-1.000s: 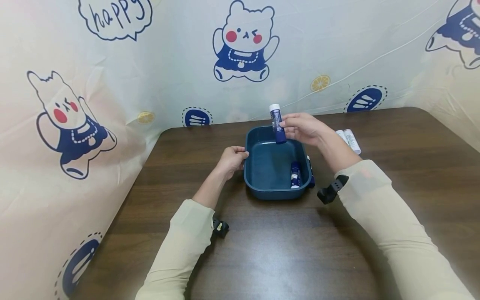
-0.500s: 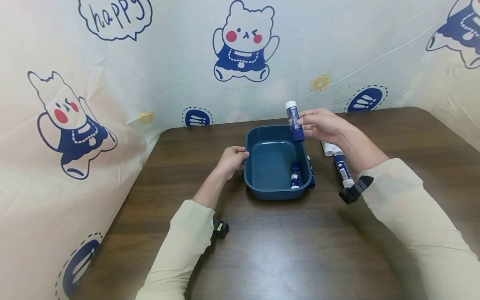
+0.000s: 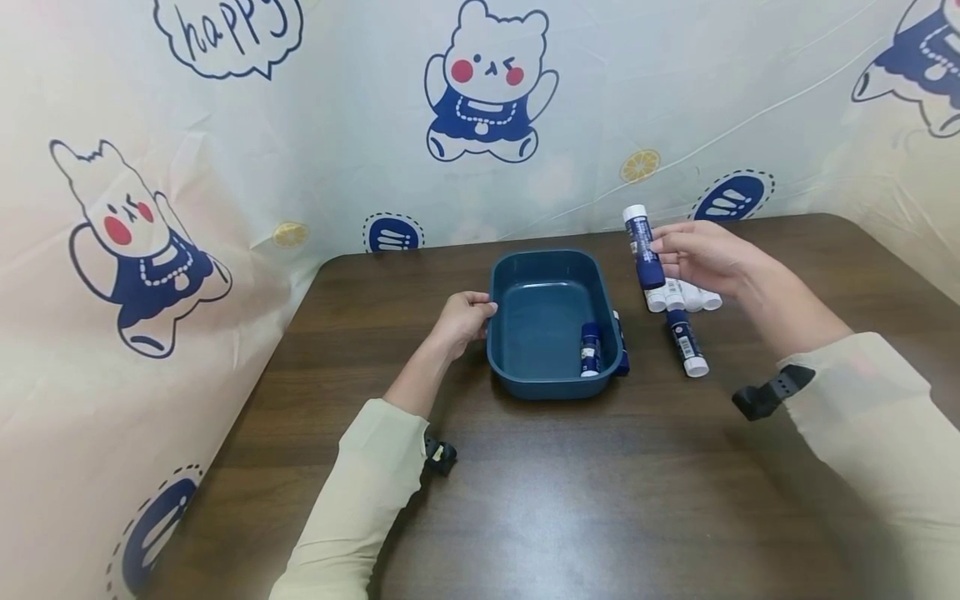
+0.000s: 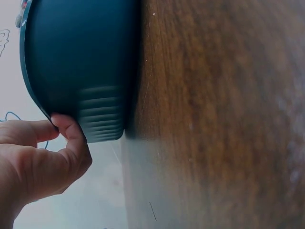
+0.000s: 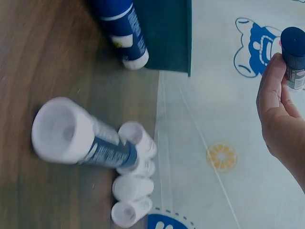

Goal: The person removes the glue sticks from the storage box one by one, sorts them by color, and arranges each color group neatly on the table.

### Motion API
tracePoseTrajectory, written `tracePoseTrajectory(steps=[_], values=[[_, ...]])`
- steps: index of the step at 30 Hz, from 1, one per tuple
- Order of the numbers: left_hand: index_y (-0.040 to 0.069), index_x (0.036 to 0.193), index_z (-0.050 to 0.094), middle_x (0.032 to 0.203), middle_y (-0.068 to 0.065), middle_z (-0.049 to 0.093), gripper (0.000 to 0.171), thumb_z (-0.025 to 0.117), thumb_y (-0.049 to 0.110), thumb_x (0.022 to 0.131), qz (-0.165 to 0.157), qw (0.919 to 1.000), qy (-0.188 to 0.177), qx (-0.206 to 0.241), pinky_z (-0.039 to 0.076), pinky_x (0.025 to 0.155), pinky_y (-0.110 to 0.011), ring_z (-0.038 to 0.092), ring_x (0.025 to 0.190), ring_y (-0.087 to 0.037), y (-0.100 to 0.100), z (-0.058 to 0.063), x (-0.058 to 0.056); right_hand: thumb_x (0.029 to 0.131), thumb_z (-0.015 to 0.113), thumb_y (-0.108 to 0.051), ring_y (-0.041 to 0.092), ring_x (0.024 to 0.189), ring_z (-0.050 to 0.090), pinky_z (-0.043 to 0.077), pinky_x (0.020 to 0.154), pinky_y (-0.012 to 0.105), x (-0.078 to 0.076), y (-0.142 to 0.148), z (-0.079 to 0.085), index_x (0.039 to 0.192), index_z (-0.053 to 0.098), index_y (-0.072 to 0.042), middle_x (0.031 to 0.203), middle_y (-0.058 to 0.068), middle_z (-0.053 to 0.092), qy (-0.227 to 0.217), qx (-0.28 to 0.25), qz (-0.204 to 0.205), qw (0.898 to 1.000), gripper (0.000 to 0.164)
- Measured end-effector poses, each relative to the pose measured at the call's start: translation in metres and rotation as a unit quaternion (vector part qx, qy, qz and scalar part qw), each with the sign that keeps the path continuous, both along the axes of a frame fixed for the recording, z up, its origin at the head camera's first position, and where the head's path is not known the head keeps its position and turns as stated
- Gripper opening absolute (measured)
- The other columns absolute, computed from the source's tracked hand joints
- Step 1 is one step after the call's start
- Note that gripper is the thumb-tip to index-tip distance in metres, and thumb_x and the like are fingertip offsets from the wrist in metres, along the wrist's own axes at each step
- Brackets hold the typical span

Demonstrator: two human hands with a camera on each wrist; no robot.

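Note:
My left hand (image 3: 461, 320) pinches the left rim of a dark teal plastic bin (image 3: 551, 389); in the left wrist view, thumb and finger meet at the bin's edge (image 4: 71, 57). My right hand (image 3: 708, 254) grips a dark blue glue stick (image 3: 643, 246) with a white end up, raised to the right of the bin. The right wrist view shows the held glue stick's (image 5: 294, 45) dark blue end. One blue glue stick (image 3: 590, 350) lies inside the bin at its right front corner. Another glue stick (image 3: 623, 354) stands against the bin's outer right wall, partly hidden.
Several white glue sticks (image 3: 693, 298) lie side by side right of the bin, beneath the raised hand. A blue glue stick (image 3: 685, 342) with a white end lies in front of them. Behind the wooden table (image 3: 570, 483) hangs a printed curtain (image 3: 360, 125).
My right hand has moved right with the glue stick, from above the bin to over the white sticks, uncovering the blue one on the table. The left hand has stayed at the rim.

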State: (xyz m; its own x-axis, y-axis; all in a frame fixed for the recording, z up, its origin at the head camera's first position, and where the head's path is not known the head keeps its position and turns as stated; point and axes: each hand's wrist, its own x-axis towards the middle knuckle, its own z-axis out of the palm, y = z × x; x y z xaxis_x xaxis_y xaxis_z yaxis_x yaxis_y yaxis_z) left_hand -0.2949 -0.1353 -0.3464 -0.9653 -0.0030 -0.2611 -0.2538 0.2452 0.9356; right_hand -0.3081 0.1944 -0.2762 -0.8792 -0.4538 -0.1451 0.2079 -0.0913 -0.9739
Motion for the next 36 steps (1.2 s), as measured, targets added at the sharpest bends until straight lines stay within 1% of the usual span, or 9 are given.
tracePoseTrajectory(steps=[4, 12, 14, 17, 21, 25, 28, 33, 36], values=[[-0.003, 0.126, 0.048, 0.112, -0.020, 0.055, 0.034, 0.051, 0.010, 0.095, -0.001, 1.0000, 0.001, -0.001, 0.049, 0.074, -0.030, 0.054, 0.084, -0.025, 0.000, 0.000, 0.000, 0.092, 0.051, -0.001, 0.015, 0.085, 0.060, 0.050, 0.078, 0.025, 0.004, 0.012, -0.003, 0.130, 0.025, 0.009, 0.102, 0.008, 0.057, -0.006, 0.009, -0.010, 1.000, 0.047], [-0.002, 0.126, 0.049, 0.113, -0.020, 0.056, 0.033, 0.051, 0.011, 0.095, -0.001, 1.0000, 0.004, -0.001, 0.050, 0.076, -0.032, 0.055, 0.085, -0.026, -0.001, -0.001, -0.001, 0.093, 0.044, 0.002, 0.015, 0.083, 0.060, 0.050, 0.076, 0.026, 0.005, 0.041, -0.019, 0.110, 0.043, 0.005, 0.096, 0.008, 0.059, -0.006, 0.016, -0.017, 1.000, 0.018], [-0.002, 0.126, 0.049, 0.113, -0.020, 0.056, 0.033, 0.051, 0.011, 0.095, -0.001, 1.0000, 0.003, 0.000, 0.050, 0.077, -0.033, 0.055, 0.086, -0.026, -0.001, -0.002, -0.002, 0.093, 0.042, 0.002, 0.014, 0.084, 0.060, 0.050, 0.076, 0.026, 0.005, 0.049, -0.023, 0.107, 0.046, 0.002, 0.096, 0.007, 0.059, -0.010, 0.022, -0.021, 0.999, 0.014], [-0.002, 0.126, 0.048, 0.114, -0.020, 0.055, 0.034, 0.050, 0.011, 0.095, -0.002, 1.0000, 0.002, 0.002, 0.049, 0.079, -0.034, 0.056, 0.088, -0.026, -0.001, -0.002, -0.002, 0.094, 0.042, -0.001, 0.011, 0.083, 0.059, 0.050, 0.077, 0.025, 0.006, 0.058, -0.027, 0.119, 0.040, 0.007, 0.096, 0.004, 0.060, -0.010, 0.068, -0.028, 0.997, 0.026], [-0.002, 0.127, 0.048, 0.114, -0.019, 0.055, 0.034, 0.050, 0.011, 0.095, -0.002, 1.0000, 0.000, -0.001, 0.049, 0.081, -0.035, 0.055, 0.087, -0.025, 0.000, -0.001, -0.001, 0.095, 0.043, -0.006, 0.008, 0.083, 0.058, 0.049, 0.079, 0.024, 0.007, 0.069, -0.033, 0.133, 0.019, 0.016, 0.096, 0.000, 0.059, -0.004, 0.143, -0.031, 0.989, 0.050], [-0.001, 0.127, 0.047, 0.115, -0.019, 0.055, 0.034, 0.050, 0.012, 0.096, -0.003, 1.0000, -0.002, -0.004, 0.049, 0.082, -0.035, 0.055, 0.088, -0.025, -0.001, 0.000, -0.001, 0.093, 0.041, -0.006, 0.009, 0.082, 0.059, 0.049, 0.078, 0.025, 0.008, 0.078, -0.039, 0.132, 0.017, 0.020, 0.094, 0.001, 0.058, -0.001, 0.177, -0.023, 0.984, 0.052], [-0.001, 0.127, 0.047, 0.115, -0.019, 0.055, 0.034, 0.050, 0.012, 0.096, -0.003, 1.0000, -0.003, -0.004, 0.048, 0.081, -0.034, 0.055, 0.090, -0.026, -0.001, 0.000, -0.001, 0.094, 0.042, -0.008, 0.007, 0.082, 0.059, 0.050, 0.077, 0.025, 0.008, 0.084, -0.046, 0.131, 0.017, 0.023, 0.097, 0.003, 0.057, 0.015, 0.230, -0.005, 0.973, 0.054], [-0.002, 0.127, 0.047, 0.115, -0.020, 0.055, 0.034, 0.050, 0.012, 0.096, -0.003, 1.0000, -0.003, -0.003, 0.049, 0.080, -0.033, 0.055, 0.088, -0.026, -0.001, 0.001, -0.001, 0.093, 0.052, -0.017, 0.010, 0.085, 0.056, 0.050, 0.079, 0.030, 0.010, 0.088, -0.057, 0.126, 0.031, 0.024, 0.106, 0.014, 0.055, 0.044, 0.342, 0.011, 0.939, 0.056], [-0.002, 0.127, 0.048, 0.114, -0.020, 0.055, 0.034, 0.050, 0.011, 0.096, -0.004, 1.0000, -0.001, -0.003, 0.049, 0.079, -0.033, 0.054, 0.085, -0.024, 0.000, 0.001, -0.001, 0.091, 0.057, -0.016, 0.013, 0.087, 0.054, 0.050, 0.081, 0.033, 0.011, 0.088, -0.060, 0.123, 0.036, 0.023, 0.104, 0.013, 0.056, 0.036, 0.361, 0.016, 0.932, 0.055]])
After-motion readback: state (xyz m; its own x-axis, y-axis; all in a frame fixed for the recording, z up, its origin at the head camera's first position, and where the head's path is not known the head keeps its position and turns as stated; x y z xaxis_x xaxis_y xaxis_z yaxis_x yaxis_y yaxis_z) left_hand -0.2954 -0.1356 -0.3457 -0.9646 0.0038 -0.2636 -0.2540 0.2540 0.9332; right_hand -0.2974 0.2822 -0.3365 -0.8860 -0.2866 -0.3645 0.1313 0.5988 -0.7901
